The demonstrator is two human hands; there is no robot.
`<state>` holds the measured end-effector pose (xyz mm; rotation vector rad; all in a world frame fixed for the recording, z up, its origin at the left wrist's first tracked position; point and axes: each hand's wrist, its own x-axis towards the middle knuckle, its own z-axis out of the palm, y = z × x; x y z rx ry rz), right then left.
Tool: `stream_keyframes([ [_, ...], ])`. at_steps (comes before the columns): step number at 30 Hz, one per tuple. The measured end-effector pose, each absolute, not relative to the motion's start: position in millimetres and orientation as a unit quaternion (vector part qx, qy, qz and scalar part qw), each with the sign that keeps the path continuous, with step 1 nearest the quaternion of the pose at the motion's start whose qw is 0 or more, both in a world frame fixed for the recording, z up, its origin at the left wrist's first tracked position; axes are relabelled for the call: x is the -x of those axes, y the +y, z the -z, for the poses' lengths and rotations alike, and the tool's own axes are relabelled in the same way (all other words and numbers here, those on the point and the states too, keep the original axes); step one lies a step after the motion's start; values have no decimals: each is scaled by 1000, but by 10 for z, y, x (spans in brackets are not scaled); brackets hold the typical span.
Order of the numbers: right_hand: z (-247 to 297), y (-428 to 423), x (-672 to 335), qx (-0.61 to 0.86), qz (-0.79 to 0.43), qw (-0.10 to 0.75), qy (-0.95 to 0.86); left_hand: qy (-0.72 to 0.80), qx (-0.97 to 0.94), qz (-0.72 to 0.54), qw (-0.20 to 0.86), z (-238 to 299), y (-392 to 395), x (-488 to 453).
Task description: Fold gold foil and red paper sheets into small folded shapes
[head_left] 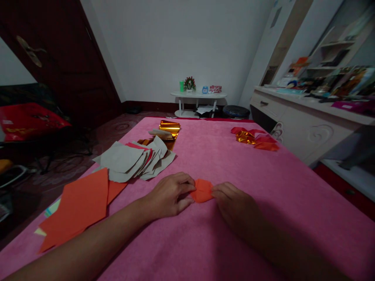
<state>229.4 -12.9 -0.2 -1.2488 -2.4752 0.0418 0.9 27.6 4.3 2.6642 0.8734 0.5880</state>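
Between my two hands lies a small folded piece of orange paper (203, 191) on the pink cloth (202, 242). My left hand (172, 194) pinches its left edge, fingers above and thumb below. The fingers of my right hand (233, 201) are closed on its right edge; the right thumb is hidden. Left of my left hand, a fanned stack of grey paper (123, 158) with a few red sheets in it rests on the cloth. Larger orange sheets (83, 199) lie nearer, beside my left forearm.
Shiny gold foil (170, 127) sits behind the grey stack. Folded red, orange and gold paper pieces (247, 136) are heaped at the far right of the cloth. A cluttered white dresser (293, 113) stands along the right; a small white table (199, 95) is against the wall.
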Motion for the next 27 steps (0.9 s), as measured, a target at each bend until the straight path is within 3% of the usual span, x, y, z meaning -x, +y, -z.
stream_keyframes([
  [14,13,-26,-2236,542,-139,286,-778,380,-840,-290,258,79,444,-139],
  [27,121,85,-2222,592,-100,278,-750,477,-831,-226,174,113,562,-201],
])
